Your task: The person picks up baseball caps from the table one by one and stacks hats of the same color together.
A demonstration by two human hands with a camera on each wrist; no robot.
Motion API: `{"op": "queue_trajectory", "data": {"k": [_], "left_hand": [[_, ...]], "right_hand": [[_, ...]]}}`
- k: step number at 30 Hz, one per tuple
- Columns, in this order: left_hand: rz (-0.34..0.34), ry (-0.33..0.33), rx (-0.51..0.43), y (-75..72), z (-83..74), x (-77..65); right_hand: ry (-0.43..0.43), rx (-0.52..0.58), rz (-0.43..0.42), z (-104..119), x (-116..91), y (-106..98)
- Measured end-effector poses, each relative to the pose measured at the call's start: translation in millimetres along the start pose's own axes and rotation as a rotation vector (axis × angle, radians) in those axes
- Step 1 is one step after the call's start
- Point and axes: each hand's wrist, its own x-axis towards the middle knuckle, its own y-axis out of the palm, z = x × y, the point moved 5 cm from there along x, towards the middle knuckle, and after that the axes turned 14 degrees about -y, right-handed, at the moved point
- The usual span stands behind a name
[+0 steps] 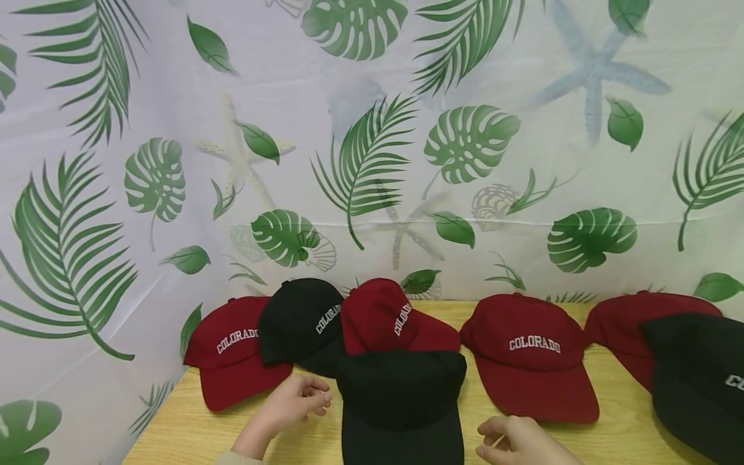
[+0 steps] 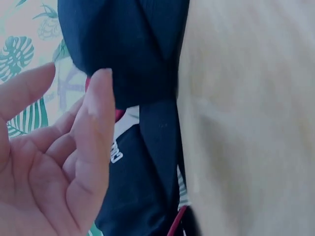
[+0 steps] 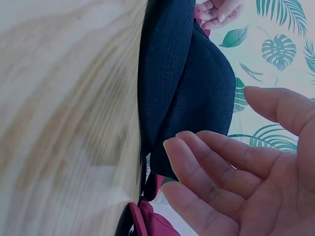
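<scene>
A plain black cap (image 1: 403, 394) lies on the table in front of me, brim toward me, between my two hands. To its left is my left hand (image 1: 295, 405), loosely curved and holding nothing. My right hand (image 1: 514, 440) is on the other side, partly cut off by the frame's lower edge, also with nothing in it. In the left wrist view the left hand (image 2: 54, 157) has its thumb and fingers spread beside the dark cap (image 2: 123, 54). The right wrist view has the right hand (image 3: 236, 172) with bent fingers next to the black cap (image 3: 197, 93).
Behind stand a red cap (image 1: 232, 349), a black cap (image 1: 299, 323) and a red cap (image 1: 378, 320), lettered COLORADO. Rightward sit another red cap (image 1: 531, 355), a red cap (image 1: 622, 329) and an overlapping black cap (image 1: 697, 381). A leaf-patterned sheet (image 1: 372, 161) hangs behind the wooden table (image 1: 186, 433).
</scene>
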Motion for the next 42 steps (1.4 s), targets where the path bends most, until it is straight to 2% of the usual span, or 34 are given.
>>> {"op": "queue_trajectory", "data": {"k": [3, 9, 13, 20, 26, 31, 35, 42], "left_hand": [[-0.083, -0.012, 0.02, -13.0, -5.0, 4.1], [-0.292, -0.07, 0.021, -38.1, -14.6, 17.9], [-0.363, -0.081, -0.014, -45.1, -21.8, 34.3], [-0.396, -0.1, -0.034, -39.3, -36.0, 66.8], [-0.426, -0.11, 0.062, -31.9, -46.9, 87.4], [-0.42, -0.149, 0.105, -25.6, -49.0, 97.7], [-0.406, -0.186, 0.071, -21.0, -46.7, 102.6], [-0.36, -0.275, -0.064, -16.9, -40.6, 110.6]], "right_hand": [[0.006, 0.006, 0.001, 1, 0, 1], [0.0, -0.001, 0.0, 6, 0, 1], [0.013, 0.006, -0.002, 5, 0, 1], [0.014, 0.012, 0.002, 4, -2, 0], [-0.007, 0.015, 0.005, 4, -3, 0], [-0.003, 0.01, 0.004, 3, -2, 0], [0.013, 0.013, 0.003, 3, -2, 0], [0.024, 0.026, 0.003, 2, -3, 2]]}}
